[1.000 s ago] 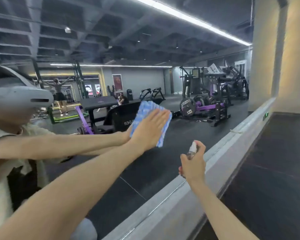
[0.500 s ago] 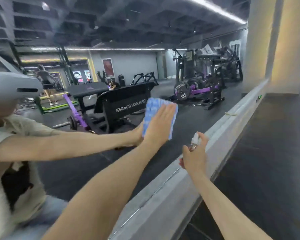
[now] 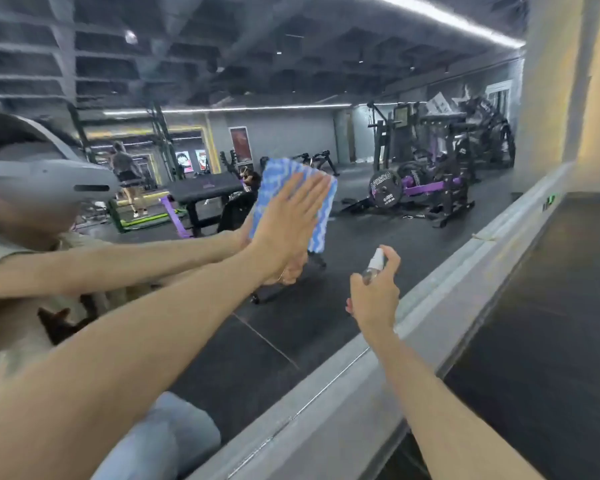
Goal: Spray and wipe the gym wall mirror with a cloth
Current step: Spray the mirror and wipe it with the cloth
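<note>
Mirror [image 3: 274, 341] runs along the wall just ahead of me, above a grey ledge [image 3: 343, 410] that passes under my arms. Nearest, my right hand [image 3: 373, 299] is wrapped round a small spray bottle [image 3: 374, 263], one finger arched over the white nozzle, held low and just short of the glass. Beyond it my left hand [image 3: 288, 220] lies flat, fingers straight and spread, pressing the blue cloth [image 3: 323, 220] against the mirror. It grips nothing; only palm pressure keeps the cloth up. Farther off, the glass shows weight machines [image 3: 430, 174].

I think the main risk is the cloth. With no fingers hooked round an edge, a fast stroke or a lighter push could let it bunch, slide out from under my palm and drop behind the ledge. A dry patch would also smear rather than clean, and a squeeze of the bottle now might wet my left wrist instead of the glass.

Against half a second ago, the cloth sits higher and further left, covering the bench lettering that showed then. The bottle hand has barely changed.
</note>
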The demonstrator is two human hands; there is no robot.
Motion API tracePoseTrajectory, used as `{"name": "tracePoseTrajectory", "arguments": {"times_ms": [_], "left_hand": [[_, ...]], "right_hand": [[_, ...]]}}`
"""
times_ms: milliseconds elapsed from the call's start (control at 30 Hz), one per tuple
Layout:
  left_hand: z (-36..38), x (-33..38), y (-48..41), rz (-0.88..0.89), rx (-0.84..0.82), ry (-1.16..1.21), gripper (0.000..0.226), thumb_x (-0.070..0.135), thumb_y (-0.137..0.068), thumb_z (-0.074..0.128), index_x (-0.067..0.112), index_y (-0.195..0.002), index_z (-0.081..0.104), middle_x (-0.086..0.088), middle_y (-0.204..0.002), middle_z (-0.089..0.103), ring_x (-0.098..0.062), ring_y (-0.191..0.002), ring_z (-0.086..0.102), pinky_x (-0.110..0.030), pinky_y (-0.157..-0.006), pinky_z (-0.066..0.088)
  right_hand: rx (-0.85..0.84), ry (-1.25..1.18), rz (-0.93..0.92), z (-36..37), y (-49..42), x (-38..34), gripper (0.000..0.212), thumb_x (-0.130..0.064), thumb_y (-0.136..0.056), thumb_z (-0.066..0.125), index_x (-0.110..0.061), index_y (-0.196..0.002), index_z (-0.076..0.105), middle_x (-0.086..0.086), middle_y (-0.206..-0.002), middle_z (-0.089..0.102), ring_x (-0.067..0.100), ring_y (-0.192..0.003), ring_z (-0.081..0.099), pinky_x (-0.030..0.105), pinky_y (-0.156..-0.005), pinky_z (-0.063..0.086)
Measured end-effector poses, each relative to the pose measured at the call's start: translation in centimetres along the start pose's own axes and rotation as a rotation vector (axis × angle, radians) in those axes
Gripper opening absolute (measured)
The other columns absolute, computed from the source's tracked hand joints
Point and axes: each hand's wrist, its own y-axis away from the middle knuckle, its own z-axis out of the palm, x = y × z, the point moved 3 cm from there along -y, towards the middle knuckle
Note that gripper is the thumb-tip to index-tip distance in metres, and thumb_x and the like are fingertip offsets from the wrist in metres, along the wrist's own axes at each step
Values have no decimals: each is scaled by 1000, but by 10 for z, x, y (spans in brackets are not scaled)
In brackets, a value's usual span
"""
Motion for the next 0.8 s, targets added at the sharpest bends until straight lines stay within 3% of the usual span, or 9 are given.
{"name": "tracePoseTrajectory", "arguments": {"times_ms": [67, 133, 233, 400, 500, 567, 667, 733, 800], "left_hand": [[15, 29, 59, 225, -96, 5, 74, 41, -75, 66, 4, -137, 48, -6, -142, 50, -20, -135, 42, -44, -115, 18], [19, 52, 145, 432, -274, -3, 73, 49, -65, 70, 12, -127, 62, 3, -135, 58, -15, -129, 50, -39, -112, 19], [-11, 4, 176, 370, -179, 62, 58, 40, -87, 47, 16, -139, 50, 3, -146, 47, -14, -137, 40, -33, -118, 4], [-101, -195, 137, -126, 31, -357, 60, 39, -98, 16, 10, -149, 26, -2, -154, 20, -18, -143, 28, -35, -117, -11], [-129, -238, 144, -355, 74, -309, 59, 39, -100, 8, 11, -152, 2, 0, -154, -6, -19, -148, 6, -36, -113, -24], [-112, -196, 154, -220, 15, -288, 57, 38, -101, 10, 13, -150, -5, -2, -157, -7, -20, -149, 1, -41, -116, -18], [-80, -127, 184, 382, -73, -139, 53, 36, -98, 24, 12, -144, 30, -4, -149, 41, -18, -140, 33, -42, -116, 10], [-92, -163, 173, 352, -55, -193, 54, 38, -98, 24, 12, -143, 34, -4, -147, 44, -17, -138, 35, -40, -117, 10], [-122, -225, 143, -8, 140, -275, 58, 40, -98, 20, 10, -147, 27, -7, -152, 35, -21, -142, 31, -37, -120, -3]], "right_hand": [[-84, 112, -133, 9, 23, -14, 59, -6, -87, 48, -37, -135, 31, 4, -88, 61, 37, -74, 61, 42, -68, 50], [-147, 185, -211, 9, 47, -24, 61, -5, -89, 49, -31, -141, 31, 6, -97, 61, 33, -82, 56, 35, -69, 39], [-139, 211, -198, 6, 70, -36, 60, -5, -89, 49, -32, -139, 30, 12, -104, 64, 37, -85, 60, 38, -73, 47], [-222, 116, -320, 33, 109, -100, 63, -4, -85, 51, -42, -128, 26, 13, -94, 64, 40, -77, 63, 53, -70, 55], [-283, 45, -449, 52, 125, -144, 63, -2, -85, 50, -43, -126, 26, 9, -88, 61, 38, -73, 62, 55, -66, 54], [-288, -17, -476, 58, 131, -162, 62, -3, -88, 51, -42, -129, 26, 8, -91, 61, 34, -72, 61, 51, -63, 55], [-328, -28, -480, 63, 133, -163, 58, -10, -92, 56, -34, -138, 30, 4, -87, 61, 25, -67, 57, 40, -60, 49], [-350, -101, -426, 59, 126, -165, 56, -7, -91, 56, -35, -133, 32, 3, -79, 58, 27, -59, 57, 47, -57, 54], [-353, -222, -373, 54, 111, -177, 54, -2, -91, 53, -38, -127, 34, 4, -80, 57, 26, -49, 55, 47, -50, 55]]}}
